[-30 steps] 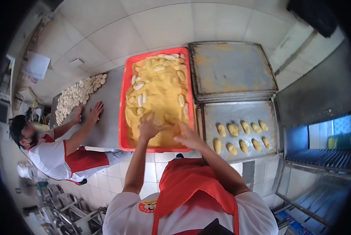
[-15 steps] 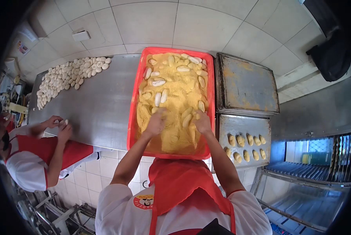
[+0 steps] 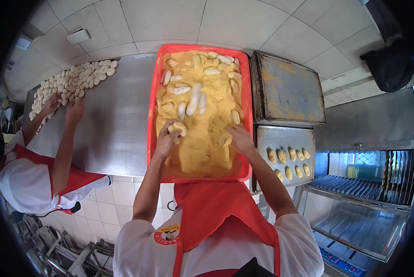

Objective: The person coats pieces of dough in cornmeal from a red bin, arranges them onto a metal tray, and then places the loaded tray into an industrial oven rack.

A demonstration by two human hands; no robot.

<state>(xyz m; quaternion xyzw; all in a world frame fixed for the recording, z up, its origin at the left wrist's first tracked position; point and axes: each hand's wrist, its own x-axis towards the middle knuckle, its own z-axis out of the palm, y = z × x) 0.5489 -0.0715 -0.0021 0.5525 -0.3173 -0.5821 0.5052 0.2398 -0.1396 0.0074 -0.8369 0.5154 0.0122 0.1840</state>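
A red rectangular tub (image 3: pixel 152 106) holds yellow crumbs (image 3: pixel 200 157) with oblong dough rolls lying in them. On the tub's left side, my left hand (image 3: pixel 166 139) closes its fingers around a curved, crumb-dusted dough roll (image 3: pixel 179 128). Across from it, my right hand (image 3: pixel 240 137) grips another coated dough roll (image 3: pixel 225 139) just above the crumbs. Between and beyond my hands, pale dough rolls (image 3: pixel 194 100) look smeared by motion. More pale rolls, such as the dough roll (image 3: pixel 211 70) at the back, rest half sunk in the crumbs.
At right, a metal baking tray (image 3: pixel 297 138) bears several coated rolls, in front of stacked dark trays (image 3: pixel 290 87). Left is a steel table (image 3: pixel 119 111) with a heap of dough balls (image 3: pixel 80 78), touched by a co-worker's hands (image 3: pixel 75 108). A metal rack (image 3: pixel 359 184) stands far right.
My hands, previously down in the crumbs, now each hold a coated roll. Extra pale rolls have appeared, blurred, mid-tub. The co-worker's hands have moved forward to the dough heap.
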